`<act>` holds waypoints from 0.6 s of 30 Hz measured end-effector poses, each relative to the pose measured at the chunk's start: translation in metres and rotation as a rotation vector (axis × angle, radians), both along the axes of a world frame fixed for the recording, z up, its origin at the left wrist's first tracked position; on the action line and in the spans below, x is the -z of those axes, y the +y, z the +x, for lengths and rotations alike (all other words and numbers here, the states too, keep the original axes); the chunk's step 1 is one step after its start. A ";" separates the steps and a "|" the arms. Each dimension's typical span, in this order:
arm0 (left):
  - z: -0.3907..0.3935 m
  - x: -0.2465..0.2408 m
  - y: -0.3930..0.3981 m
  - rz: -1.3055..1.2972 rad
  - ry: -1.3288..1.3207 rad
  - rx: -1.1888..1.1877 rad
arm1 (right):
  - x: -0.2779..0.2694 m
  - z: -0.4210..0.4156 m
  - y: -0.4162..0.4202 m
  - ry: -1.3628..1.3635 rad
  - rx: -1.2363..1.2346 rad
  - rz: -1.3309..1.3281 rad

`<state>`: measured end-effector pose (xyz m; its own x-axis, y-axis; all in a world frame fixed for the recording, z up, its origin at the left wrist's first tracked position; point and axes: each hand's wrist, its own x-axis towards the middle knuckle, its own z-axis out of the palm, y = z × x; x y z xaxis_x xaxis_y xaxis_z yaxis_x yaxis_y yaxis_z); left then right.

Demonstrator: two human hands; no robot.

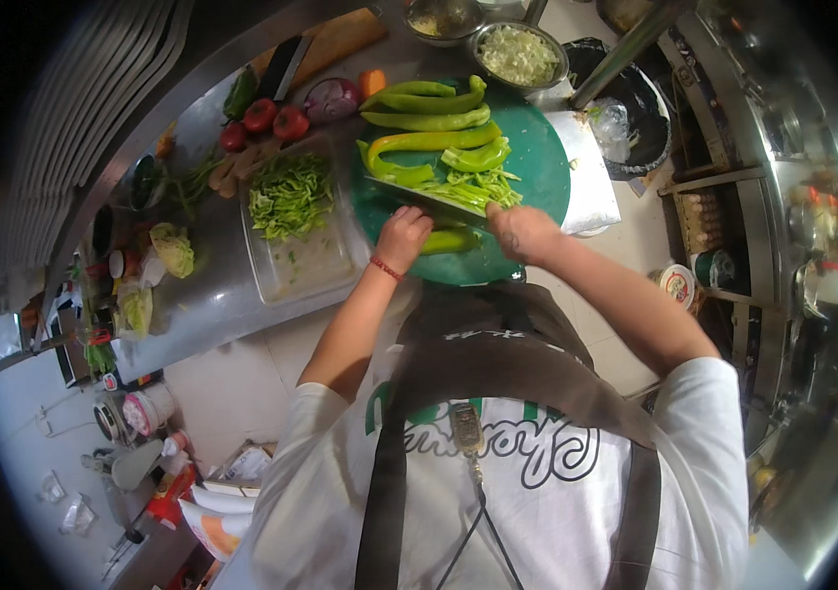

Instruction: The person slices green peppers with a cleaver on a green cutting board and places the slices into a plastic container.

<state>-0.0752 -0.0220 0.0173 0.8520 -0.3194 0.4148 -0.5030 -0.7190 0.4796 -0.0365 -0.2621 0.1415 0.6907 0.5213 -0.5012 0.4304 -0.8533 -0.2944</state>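
Note:
My right hand [522,232] is closed round the handle of a kitchen knife [430,200], whose blade lies across a round green cutting board [540,169]. Close to the blade's near side, my left hand [405,234] rests with bent fingers at the left end of a green pepper [452,241]; whether it grips the pepper cannot be told. Beyond the blade are sliced green pepper strips [489,188] and a cut pepper piece [479,155]. Several whole long peppers [426,120] lie on the far part of the board, one of them [437,140] partly orange.
Left of the board, a clear tray [260,276] holds shredded greens [290,198]. Tomatoes [290,123], a red onion [332,99] and a carrot piece [372,82] lie behind. A metal bowl of chopped vegetable [518,55] stands beyond the board, near a black-lined bin [655,140].

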 end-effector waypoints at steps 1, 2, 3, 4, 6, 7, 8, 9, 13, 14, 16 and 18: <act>-0.001 -0.002 0.000 0.008 0.003 -0.003 | 0.009 -0.003 0.003 0.010 0.014 0.029; 0.001 -0.003 -0.002 -0.025 -0.039 0.000 | 0.016 0.002 -0.001 -0.005 -0.006 0.026; 0.002 -0.004 -0.003 -0.051 -0.079 -0.002 | 0.013 0.010 0.002 -0.018 -0.030 0.030; -0.002 -0.002 0.000 -0.075 -0.110 0.001 | -0.002 0.017 0.004 -0.027 -0.061 0.048; -0.008 0.003 0.005 -0.019 -0.037 0.010 | -0.025 0.017 0.006 -0.039 -0.086 0.041; -0.005 0.002 0.002 0.001 -0.010 0.012 | -0.019 0.012 0.003 -0.031 -0.063 0.048; -0.004 0.000 0.001 -0.004 -0.005 0.011 | -0.002 0.006 -0.001 -0.023 -0.039 0.055; -0.003 0.000 -0.002 -0.030 -0.017 0.007 | 0.013 0.003 -0.004 -0.018 -0.015 0.061; -0.003 0.006 0.004 -0.026 0.004 0.003 | -0.004 0.023 0.005 -0.019 -0.081 0.084; -0.006 0.008 0.006 -0.006 0.028 0.009 | -0.017 0.025 0.008 -0.020 -0.120 0.051; -0.006 0.005 0.006 -0.020 0.035 0.010 | -0.003 0.015 0.003 -0.024 -0.059 0.063; -0.013 -0.006 -0.001 -0.045 0.024 0.024 | 0.022 0.003 -0.005 -0.018 0.012 0.112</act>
